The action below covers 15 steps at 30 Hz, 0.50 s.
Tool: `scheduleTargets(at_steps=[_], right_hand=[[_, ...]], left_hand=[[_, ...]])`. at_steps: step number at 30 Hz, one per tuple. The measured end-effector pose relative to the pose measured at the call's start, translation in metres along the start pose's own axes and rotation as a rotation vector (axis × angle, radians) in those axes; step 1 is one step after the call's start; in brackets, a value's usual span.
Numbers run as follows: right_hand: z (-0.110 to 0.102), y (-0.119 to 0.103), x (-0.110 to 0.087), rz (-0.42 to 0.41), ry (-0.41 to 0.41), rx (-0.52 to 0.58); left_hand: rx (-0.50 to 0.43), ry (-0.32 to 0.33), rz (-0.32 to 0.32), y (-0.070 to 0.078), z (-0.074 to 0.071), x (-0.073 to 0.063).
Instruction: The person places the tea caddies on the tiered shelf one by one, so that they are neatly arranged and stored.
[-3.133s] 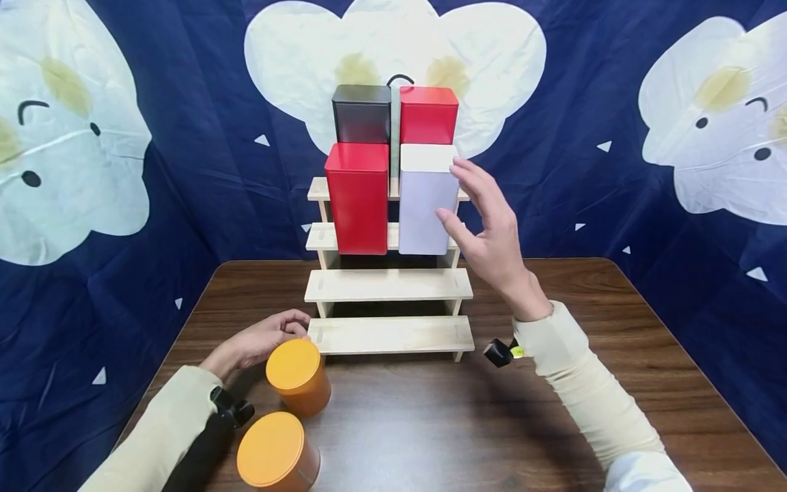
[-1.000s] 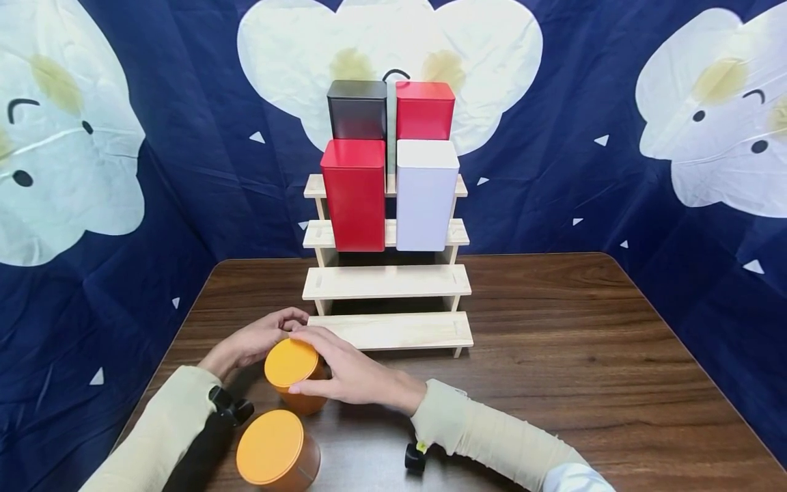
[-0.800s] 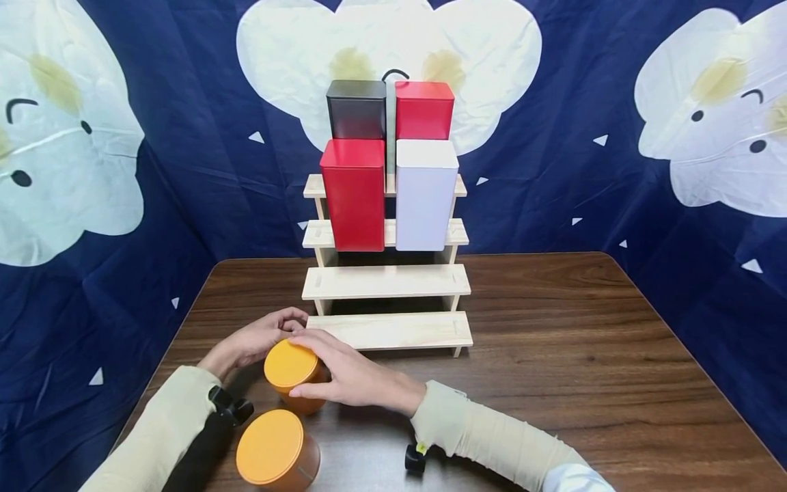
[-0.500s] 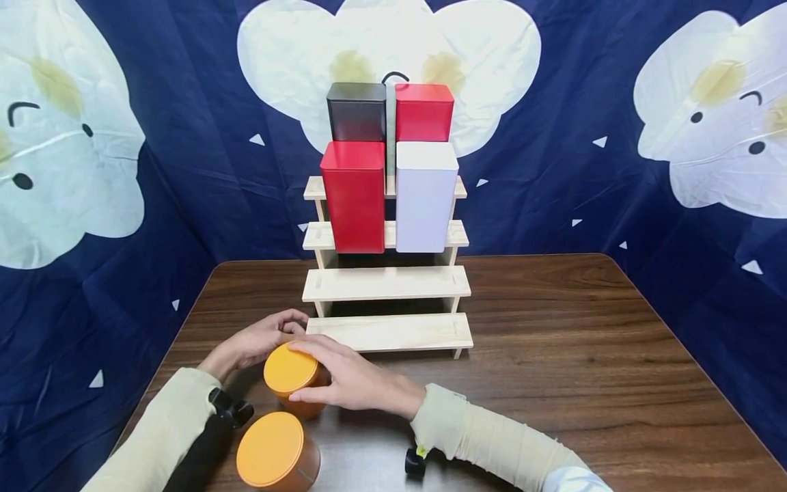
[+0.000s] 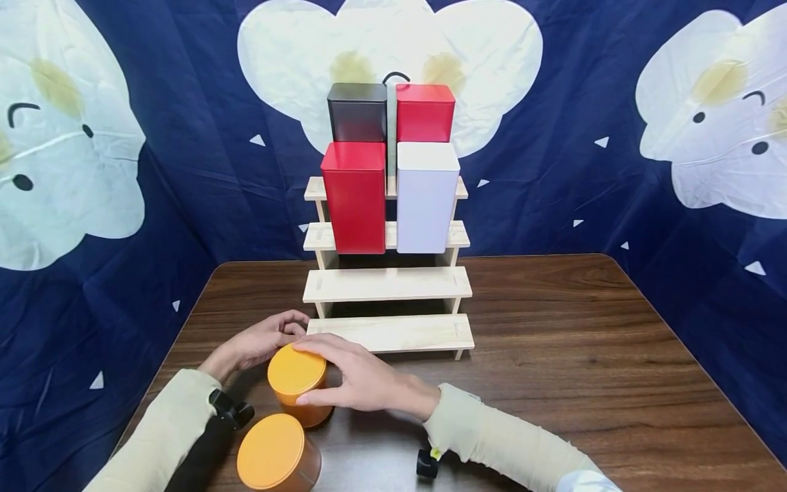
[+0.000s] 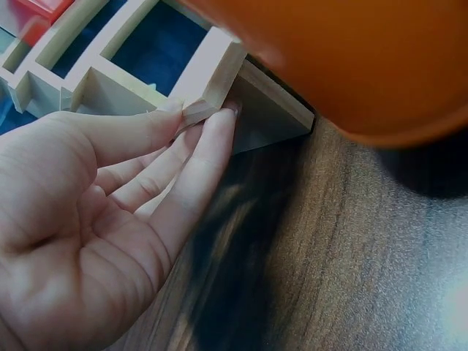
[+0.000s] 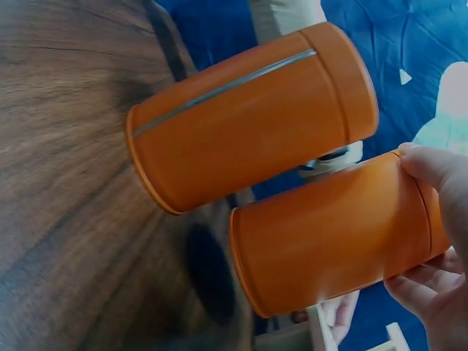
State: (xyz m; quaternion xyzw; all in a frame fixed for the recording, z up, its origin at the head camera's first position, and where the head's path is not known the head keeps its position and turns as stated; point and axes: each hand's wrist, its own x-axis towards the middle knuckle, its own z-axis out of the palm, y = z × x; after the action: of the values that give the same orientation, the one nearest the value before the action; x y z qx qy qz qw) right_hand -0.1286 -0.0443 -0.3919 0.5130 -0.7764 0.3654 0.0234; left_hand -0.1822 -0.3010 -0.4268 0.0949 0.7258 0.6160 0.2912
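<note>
My right hand (image 5: 363, 383) grips a round orange tin (image 5: 295, 372) around its lid end, thumb on the near side. In the right wrist view this tin (image 7: 329, 238) hangs slightly tilted, its base apart from its shadow on the table. A second orange tin (image 5: 270, 451) stands closer to me; its side seam shows in the right wrist view. My left hand (image 5: 261, 342) is at the left end of the pale wooden step stand (image 5: 393, 335). The left wrist view has its thumb and fingers (image 6: 212, 139) pinching the end of the lowest step.
On the stand's upper steps are a tall red tin (image 5: 353, 198), a white tin (image 5: 427, 198), a black tin (image 5: 358, 116) and another red tin (image 5: 425, 116). Behind the brown wood-grain table (image 5: 553, 328) hangs a dark blue cloth (image 5: 184, 102).
My right hand came from beside the white tin down to the nearer-left orange tin and took hold of it. Lately that tin has shifted slightly right. My left hand has stayed put.
</note>
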Motion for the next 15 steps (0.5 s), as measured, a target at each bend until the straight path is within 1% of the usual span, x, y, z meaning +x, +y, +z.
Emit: scheduleTargets(at_steps=[6,10,15], right_hand=[[-0.015,0.001,0.003,-0.035,0.087,0.041],[-0.025,0.003,0.004,-0.015,0.138,0.085],[-0.036,0.006,0.006,0.022,0.187,0.069]], left_hand=[[-0.027,0.011,-0.004,-0.001,0.0,0.0],[-0.028,0.02,-0.005,-0.001,0.001,-0.001],[-0.054,0.042,-0.022,-0.002,0.002,0.0]])
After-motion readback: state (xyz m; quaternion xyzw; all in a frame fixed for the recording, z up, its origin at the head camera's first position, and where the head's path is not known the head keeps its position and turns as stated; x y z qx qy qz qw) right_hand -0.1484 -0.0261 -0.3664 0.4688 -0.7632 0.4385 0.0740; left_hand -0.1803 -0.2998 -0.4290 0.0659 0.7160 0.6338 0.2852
